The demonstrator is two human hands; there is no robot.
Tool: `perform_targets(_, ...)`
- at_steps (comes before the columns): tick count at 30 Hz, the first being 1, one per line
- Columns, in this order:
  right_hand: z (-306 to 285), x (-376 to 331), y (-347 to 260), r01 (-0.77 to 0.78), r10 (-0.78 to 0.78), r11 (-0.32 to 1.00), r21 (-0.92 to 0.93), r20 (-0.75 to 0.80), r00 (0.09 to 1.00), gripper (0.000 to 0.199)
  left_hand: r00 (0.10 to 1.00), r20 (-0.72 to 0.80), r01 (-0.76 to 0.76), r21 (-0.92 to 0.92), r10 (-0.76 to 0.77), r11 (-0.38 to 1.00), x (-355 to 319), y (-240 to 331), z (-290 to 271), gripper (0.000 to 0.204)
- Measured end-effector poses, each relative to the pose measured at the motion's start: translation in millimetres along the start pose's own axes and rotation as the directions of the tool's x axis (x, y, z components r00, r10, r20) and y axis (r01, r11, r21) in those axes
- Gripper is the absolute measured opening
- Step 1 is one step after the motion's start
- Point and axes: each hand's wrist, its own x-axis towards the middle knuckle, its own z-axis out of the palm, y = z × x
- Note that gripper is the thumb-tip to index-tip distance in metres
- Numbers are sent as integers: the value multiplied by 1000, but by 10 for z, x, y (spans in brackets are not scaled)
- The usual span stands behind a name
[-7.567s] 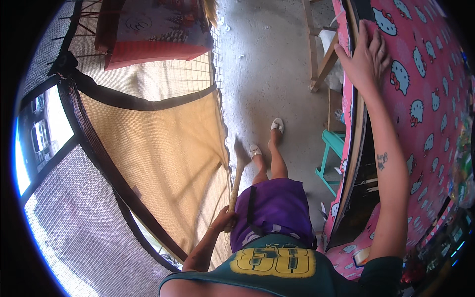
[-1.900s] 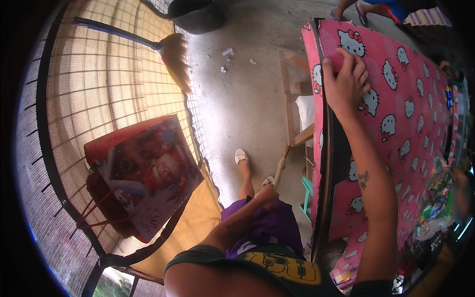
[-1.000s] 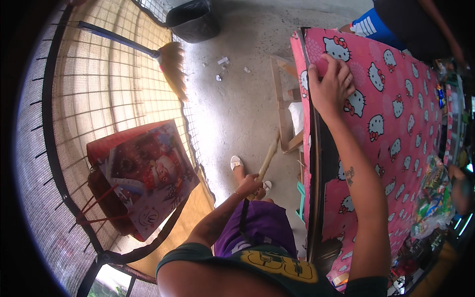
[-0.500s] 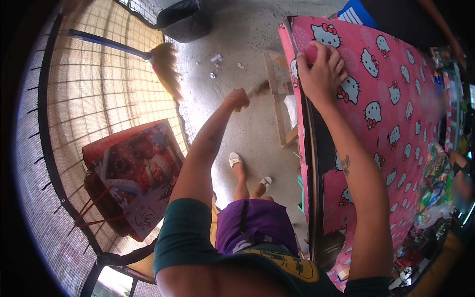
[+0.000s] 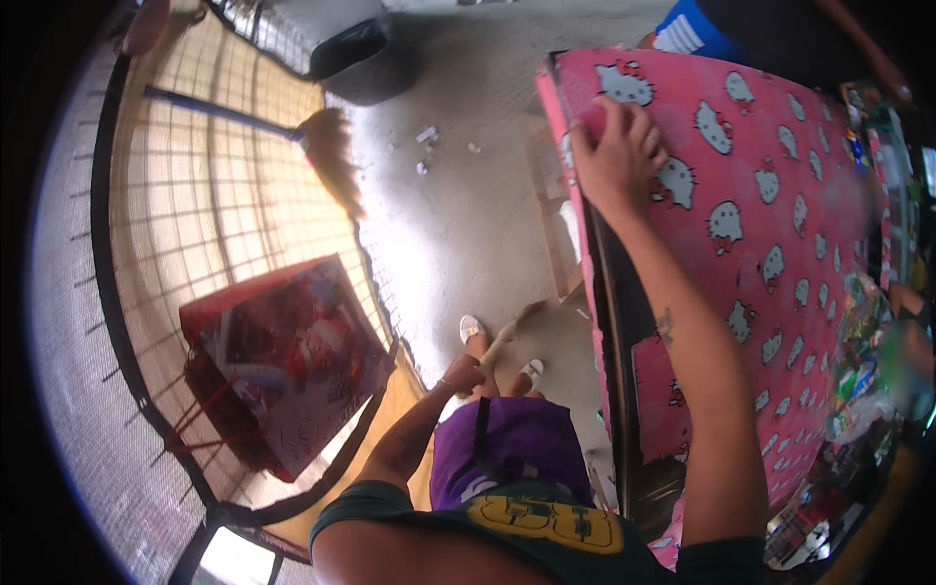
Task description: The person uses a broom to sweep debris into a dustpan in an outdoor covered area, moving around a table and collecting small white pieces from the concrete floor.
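Low in front of my shorts, my left hand point(image 5: 464, 374) is closed round a pale stick with a brown end point(image 5: 515, 330). Its brown end points up and to the right, over the floor; motion blur hides its exact kind. My right hand point(image 5: 620, 156) rests with fingers spread on the pink cat-print tabletop point(image 5: 756, 263), near its far left corner. The thumb lies by the table's worn dark edge. A darker pink patch shows between thumb and forefinger; I cannot tell whether it is print or an object.
On the left, a mesh barrier point(image 5: 229, 195) bears a broom point(image 5: 327, 156) and a red gift bag point(image 5: 292, 361). A black bin point(image 5: 361, 63) stands at the far end. Paper scraps point(image 5: 426, 135) lie on the floor. Plastic packs point(image 5: 863, 361) sit right; another person's blue garment point(image 5: 697, 27) shows beyond.
My left hand has drawn the stick back from beside the wooden table frame toward my feet. My right hand keeps its place on the tabletop. The view has shifted slightly.
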Motion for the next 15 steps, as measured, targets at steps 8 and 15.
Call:
perform_targets(8, -156, 70, 3, 25, -17, 996, 90, -89, 996, 45, 967, 33, -231, 532, 253, 815, 1200, 666, -1570, 21)
perform_targets(15, -268, 29, -104, -11, 35, 982, 191, -121, 992, 46, 700, -556, -167, 481, 447, 861, 748, 1321, -1102, 45)
